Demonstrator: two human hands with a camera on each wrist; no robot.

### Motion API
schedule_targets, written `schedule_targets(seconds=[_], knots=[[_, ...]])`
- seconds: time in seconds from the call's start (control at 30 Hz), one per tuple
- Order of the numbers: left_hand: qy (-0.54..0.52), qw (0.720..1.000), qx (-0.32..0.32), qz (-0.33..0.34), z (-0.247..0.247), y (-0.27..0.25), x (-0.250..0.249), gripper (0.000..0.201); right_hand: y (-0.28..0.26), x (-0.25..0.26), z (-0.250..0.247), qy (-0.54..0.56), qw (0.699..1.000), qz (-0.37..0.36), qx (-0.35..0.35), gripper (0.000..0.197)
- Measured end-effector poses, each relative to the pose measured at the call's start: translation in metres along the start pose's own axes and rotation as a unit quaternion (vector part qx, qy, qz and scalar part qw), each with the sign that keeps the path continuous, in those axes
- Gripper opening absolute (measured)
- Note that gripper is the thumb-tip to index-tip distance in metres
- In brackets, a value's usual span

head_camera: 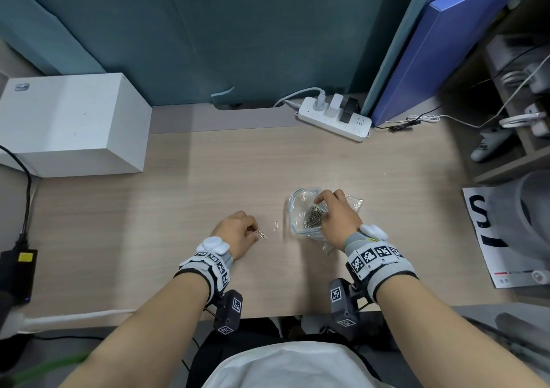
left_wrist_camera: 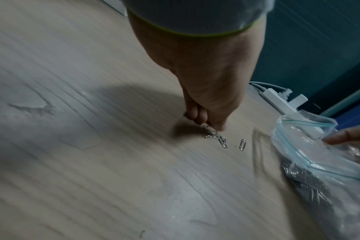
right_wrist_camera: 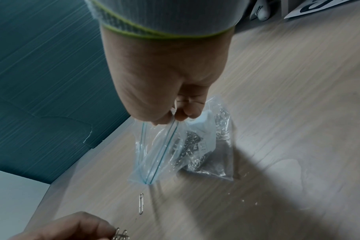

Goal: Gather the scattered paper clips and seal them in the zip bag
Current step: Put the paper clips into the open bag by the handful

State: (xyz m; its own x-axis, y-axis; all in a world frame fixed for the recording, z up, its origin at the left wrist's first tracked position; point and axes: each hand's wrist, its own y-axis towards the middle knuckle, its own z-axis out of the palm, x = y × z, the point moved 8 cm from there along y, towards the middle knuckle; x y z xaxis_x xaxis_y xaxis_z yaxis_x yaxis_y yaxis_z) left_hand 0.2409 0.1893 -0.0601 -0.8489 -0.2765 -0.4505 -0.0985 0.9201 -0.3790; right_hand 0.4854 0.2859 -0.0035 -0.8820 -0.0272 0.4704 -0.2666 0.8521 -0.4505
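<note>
We hold the zip bag (head_camera: 300, 209) with our right hand (head_camera: 336, 218), which pinches the top edge of the bag between the thumb and the fingers (right_wrist_camera: 187, 112). We judge this grip is there to keep the mouth lifted and open, so that more clips can go in without a second hand. The blue zip line is not pressed together, so the bag is not sealed yet. Most of the paper clips (head_camera: 314, 219) lie already inside it as a dark heap at the bottom, and the bag rests on the bench (head_camera: 178, 197).

Our left hand (head_camera: 235, 233) is near the bench, to the left of the bag, and its fingertips (left_wrist_camera: 199, 119) pinch a small bunch of clips (left_wrist_camera: 215, 137) that hang linked together. One single clip (head_camera: 276, 226) lies flat on the bench between the left hand and the bag, touching neither of them.

We think the gathering is almost finished: the bunch must go into the bag, then the last clip, then the sealing. The linked clips may catch on the bag's edge.
</note>
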Motion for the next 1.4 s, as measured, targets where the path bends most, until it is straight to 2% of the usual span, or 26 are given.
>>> schedule_targets(seconds=[0.1,0.27,0.33,0.43,0.67,0.83,0.97,1.1,1.2,1.3,1.4], knots=[[0.012,1.0,0.019,0.005,0.005,-0.001,-0.001,0.025,0.0,0.001,0.001,0.002,1.0,-0.004,-0.001,0.046],[0.094,0.994,0.027,0.048,0.008,0.003,-0.018,0.003,-0.002,0.001,0.002,-0.001,1.0,-0.01,0.004,0.044],[0.133,0.989,0.015,0.054,0.006,0.003,-0.022,0.001,-0.002,0.0,0.001,0.0,1.0,-0.008,0.006,0.043],[0.168,0.984,0.02,0.052,0.011,0.004,-0.024,0.004,-0.002,-0.001,0.0,0.0,1.0,-0.007,0.007,0.042],[0.202,0.975,0.087,0.032,0.022,0.011,-0.023,0.02,-0.003,-0.002,0.002,0.003,1.0,-0.003,0.013,0.047],[0.15,0.984,0.092,0.043,0.017,0.008,-0.025,0.008,-0.004,-0.002,-0.001,0.008,1.0,0.005,0.015,0.046],[-0.034,0.998,-0.008,0.057,-0.01,0.013,-0.052,0.015,-0.003,-0.004,0.0,0.007,1.0,0.005,0.012,0.047],[-0.144,0.981,-0.028,0.128,-0.029,0.027,-0.107,0.016,-0.003,-0.002,0.003,0.002,1.0,-0.005,0.004,0.047],[-0.121,0.983,-0.049,0.13,-0.036,0.036,-0.1,0.02,-0.002,0.0,0.002,0.001,1.0,-0.007,0.002,0.047],[-0.059,0.991,-0.043,0.111,-0.031,0.037,-0.061,0.024,-0.002,-0.002,0.0,0.002,1.0,0.0,0.007,0.047],[0.032,0.985,-0.005,0.172,-0.011,0.028,-0.046,0.034,-0.001,-0.005,0.001,0.002,1.0,0.005,0.009,0.046]])
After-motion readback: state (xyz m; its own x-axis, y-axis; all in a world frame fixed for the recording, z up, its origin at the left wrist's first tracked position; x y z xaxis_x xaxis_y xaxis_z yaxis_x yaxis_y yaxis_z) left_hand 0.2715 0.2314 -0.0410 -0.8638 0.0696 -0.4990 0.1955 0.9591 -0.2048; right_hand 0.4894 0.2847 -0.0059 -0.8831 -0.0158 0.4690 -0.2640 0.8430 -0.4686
